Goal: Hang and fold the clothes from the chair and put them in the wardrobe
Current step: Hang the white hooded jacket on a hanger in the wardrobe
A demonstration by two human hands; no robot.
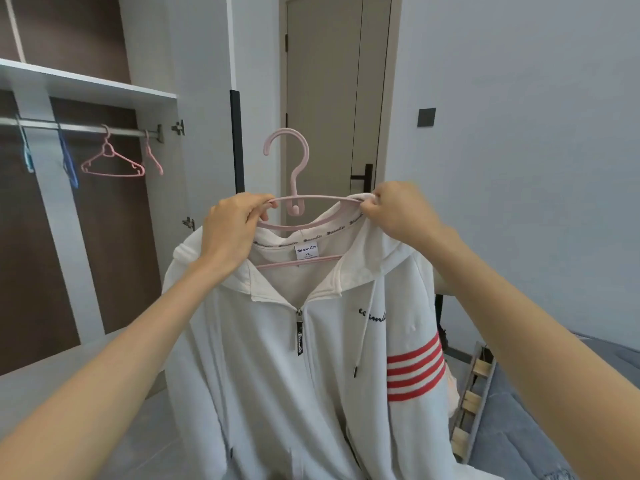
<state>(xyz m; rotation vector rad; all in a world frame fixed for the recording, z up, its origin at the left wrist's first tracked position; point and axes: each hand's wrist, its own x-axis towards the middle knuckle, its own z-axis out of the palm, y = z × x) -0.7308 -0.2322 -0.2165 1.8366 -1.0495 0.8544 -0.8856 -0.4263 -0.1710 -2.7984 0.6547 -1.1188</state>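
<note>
The left hand (pixel 232 230) is raised at chest height, thumb and curled fingers pinching the left arm of a pale pink plastic clothes hanger (pixel 295 187). The right hand (pixel 398 213), level with it, is closed in a pinch on the hanger's right end together with the collar edge of a white zip-front hooded sweatshirt (pixel 277 375).

The hanger's hook rises upright between the two hands. Its lower bar sits inside the neck opening, just under the white size label (pixel 305 251). The sweatshirt hangs down from both hands, front toward the camera. Its zip is closed up to the black pull tab (pixel 299 336) below the left hand. Four red stripes (pixel 415 372) band the sleeve below the right forearm.

Beyond the left hand stands the open white wardrobe (pixel 86 84). Its metal rail (pixel 86 128) carries an empty pink hanger (pixel 112 164), another pink one beside it, and blue ones (pixel 69 164) further left. Behind the hook is a closed beige door (pixel 322 98). Under the right arm lies a grey-covered bed (pixel 512 427).
</note>
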